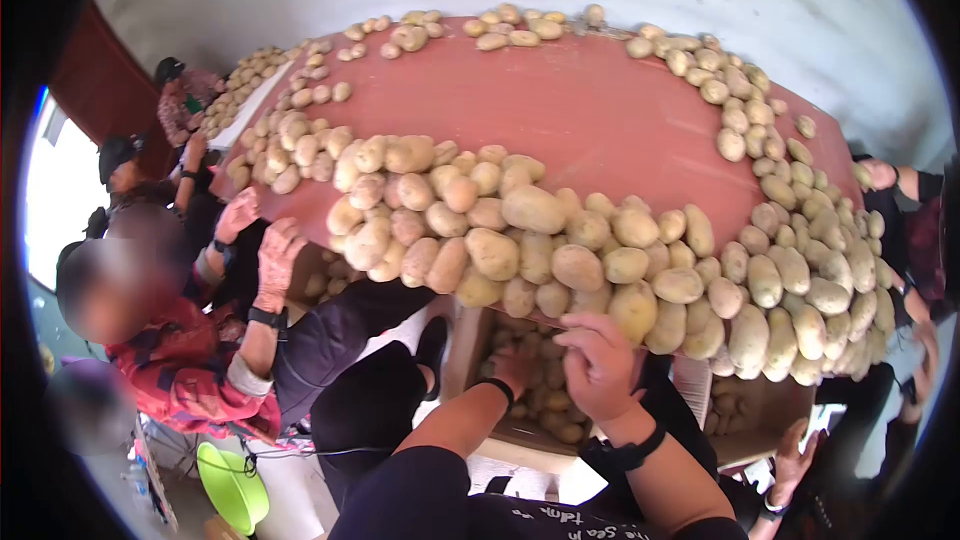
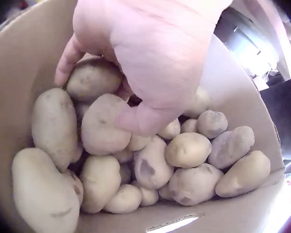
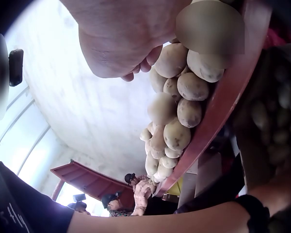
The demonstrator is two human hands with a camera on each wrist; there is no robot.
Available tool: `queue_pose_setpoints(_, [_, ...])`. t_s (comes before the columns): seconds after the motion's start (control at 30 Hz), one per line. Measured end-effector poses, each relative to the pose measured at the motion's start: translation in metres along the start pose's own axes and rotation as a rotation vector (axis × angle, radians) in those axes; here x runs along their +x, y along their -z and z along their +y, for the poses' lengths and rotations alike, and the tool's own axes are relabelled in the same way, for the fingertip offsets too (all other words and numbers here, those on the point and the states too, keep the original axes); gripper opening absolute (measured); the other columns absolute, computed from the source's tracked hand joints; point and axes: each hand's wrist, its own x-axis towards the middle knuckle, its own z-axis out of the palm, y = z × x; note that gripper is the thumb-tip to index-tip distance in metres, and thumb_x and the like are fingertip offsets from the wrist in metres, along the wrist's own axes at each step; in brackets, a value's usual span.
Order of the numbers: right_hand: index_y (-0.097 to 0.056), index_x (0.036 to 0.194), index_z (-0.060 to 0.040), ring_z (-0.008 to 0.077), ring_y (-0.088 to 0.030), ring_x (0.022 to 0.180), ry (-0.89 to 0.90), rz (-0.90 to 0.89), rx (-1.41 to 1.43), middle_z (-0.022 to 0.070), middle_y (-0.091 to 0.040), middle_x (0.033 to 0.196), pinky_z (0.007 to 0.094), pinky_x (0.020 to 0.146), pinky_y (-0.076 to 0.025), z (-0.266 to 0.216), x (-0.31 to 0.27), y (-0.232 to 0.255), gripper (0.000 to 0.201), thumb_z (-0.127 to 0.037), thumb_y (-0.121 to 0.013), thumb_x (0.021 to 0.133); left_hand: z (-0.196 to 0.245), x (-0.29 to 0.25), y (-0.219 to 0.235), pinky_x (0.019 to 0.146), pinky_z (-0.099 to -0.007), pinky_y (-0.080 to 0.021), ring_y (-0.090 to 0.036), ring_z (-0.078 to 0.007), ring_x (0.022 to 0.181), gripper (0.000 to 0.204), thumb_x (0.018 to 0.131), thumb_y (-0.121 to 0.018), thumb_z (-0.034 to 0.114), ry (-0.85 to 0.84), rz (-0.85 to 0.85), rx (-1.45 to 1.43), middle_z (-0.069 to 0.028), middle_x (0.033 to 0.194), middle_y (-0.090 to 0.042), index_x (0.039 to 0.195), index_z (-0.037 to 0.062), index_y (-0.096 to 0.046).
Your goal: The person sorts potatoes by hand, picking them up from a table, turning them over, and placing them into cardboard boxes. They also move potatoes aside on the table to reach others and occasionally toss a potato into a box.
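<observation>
Down inside a cardboard box (image 2: 247,208), my left hand (image 2: 160,53) (image 1: 515,367) has its fingers curled over a brownish potato (image 2: 94,80), while the thumb presses on a paler round potato (image 2: 104,127). Some fingertips there are hidden behind the potatoes. My right hand (image 1: 603,370) (image 3: 131,34) is raised beside the front edge of the red table, close to the heaped potatoes (image 1: 632,310) (image 3: 192,86). Its fingers are loosely bent, and no potato shows in it.
Potatoes line the rim of the red table (image 1: 600,110). Another box (image 1: 770,420) of potatoes stands below it at the right. A person in a red checked shirt (image 1: 190,370) sits at the left, and a green basin (image 1: 232,488) is on the floor. Other people's hands are at both sides.
</observation>
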Motion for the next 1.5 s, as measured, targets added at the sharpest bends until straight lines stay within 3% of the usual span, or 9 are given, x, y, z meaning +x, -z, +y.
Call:
queue_pose_setpoints(0.07, [-0.066,0.086,-0.0052,0.0296,-0.065,0.088,0.016,-0.013,0.004,0.0125,-0.066,0.102,0.0355,0.074,-0.052,0.002,-0.004,-0.003,0.022,0.009,-0.059,0.070,0.000,0.017,-0.042,0.084,-0.0638,-0.047,-0.046,-0.0349,0.126,0.045,0.094,-0.046,0.019,0.011,0.138,-0.046,-0.0090,0.135,-0.046,0.139,0.0146,-0.044])
queue_pose_setpoints(0.17, [-0.066,0.087,-0.0060,0.0310,-0.065,0.088,0.051,-0.043,0.035,0.0116,-0.066,0.103,0.0365,0.075,-0.053,0.003,-0.005,-0.005,0.023,0.008,-0.060,0.069,0.000,0.011,0.007,0.088,-0.0594,-0.047,-0.051,-0.0327,0.123,0.046,0.093,-0.053,0.031,0.003,-0.043,-0.197,-0.0067,0.136,-0.051,0.136,0.0139,-0.048])
queue_pose_setpoints(0.37, [-0.063,0.088,-0.0051,0.0295,-0.063,0.087,0.089,-0.080,0.097,0.0090,-0.064,0.096,0.0378,0.076,-0.053,0.004,-0.007,-0.004,0.019,0.004,-0.062,0.071,-0.021,-0.034,0.080,0.086,-0.0463,-0.052,-0.057,-0.0270,0.116,0.049,0.088,-0.064,0.033,-0.460,0.219,-0.537,-0.0064,0.129,-0.057,0.131,0.0133,-0.052])
queue_pose_setpoints(0.53, [-0.062,0.093,-0.0053,0.0303,-0.061,0.089,0.116,-0.371,0.161,0.0091,-0.061,0.095,0.0391,0.077,-0.051,0.010,-0.011,0.005,0.020,-0.004,-0.065,0.074,-0.058,-0.087,0.132,0.077,-0.0257,-0.055,-0.061,-0.0125,0.101,0.052,0.086,-0.071,0.022,-0.125,-0.494,-1.606,-0.0036,0.121,-0.058,0.133,0.0117,-0.051])
queue_pose_setpoints(0.63, [-0.061,0.105,-0.0063,0.0325,-0.057,0.099,0.233,-0.436,0.217,0.0109,-0.059,0.104,0.0403,0.085,-0.048,0.004,-0.007,0.011,0.032,-0.009,-0.068,0.075,-0.064,-0.128,0.171,0.080,-0.0300,-0.056,-0.060,-0.0142,0.105,0.061,0.086,-0.071,0.023,-0.245,-0.344,-1.903,-0.0049,0.126,-0.056,0.139,0.0086,-0.044])
queue_pose_setpoints(0.83, [-0.057,0.123,-0.0084,0.0346,-0.054,0.111,0.118,-0.367,0.189,0.0143,-0.057,0.121,0.0424,0.098,-0.044,-0.003,0.002,0.029,0.051,-0.016,-0.072,0.075,-0.050,-0.146,0.226,0.090,-0.0415,-0.056,-0.059,-0.0218,0.114,0.060,0.087,-0.068,0.028,-0.445,-0.102,-2.011,-0.0101,0.128,-0.052,0.135,0.0049,-0.041])
queue_pose_setpoints(1.03, [-0.050,0.130,-0.0044,0.0360,-0.048,0.120,-0.079,0.277,-0.086,0.0189,-0.051,0.122,0.0421,0.104,-0.040,0.026,0.033,0.071,0.055,-0.008,-0.067,0.078,-0.022,-0.142,0.288,0.094,-0.0451,-0.054,-0.057,-0.0257,0.118,0.062,0.085,-0.065,0.008,-0.598,0.164,-1.874,-0.0109,0.129,-0.050,0.139,0.0060,-0.033])
queue_pose_setpoints(1.13, [-0.047,0.129,-0.0027,0.0382,-0.045,0.123,-0.185,0.358,-0.120,0.0212,-0.049,0.124,0.0443,0.106,-0.038,0.034,0.044,0.090,0.056,-0.002,-0.066,0.077,-0.013,-0.131,0.310,0.094,-0.0409,-0.055,-0.056,-0.0231,0.119,0.061,0.087,-0.060,-0.003,-0.598,0.241,-1.793,-0.0108,0.130,-0.049,0.139,0.0054,-0.032])
queue_pose_setpoints(1.5, [-0.053,0.127,-0.0060,0.0359,-0.043,0.128,-0.272,0.182,-0.728,0.0143,-0.052,0.133,0.0572,0.110,-0.025,0.067,0.044,0.078,0.050,-0.010,-0.069,0.079,-0.002,-0.109,0.316,0.079,-0.0271,-0.057,-0.057,-0.0165,0.113,0.059,0.082,-0.071,0.000,-0.522,0.226,-1.714,-0.0109,0.127,-0.051,0.134,0.0027,-0.042])
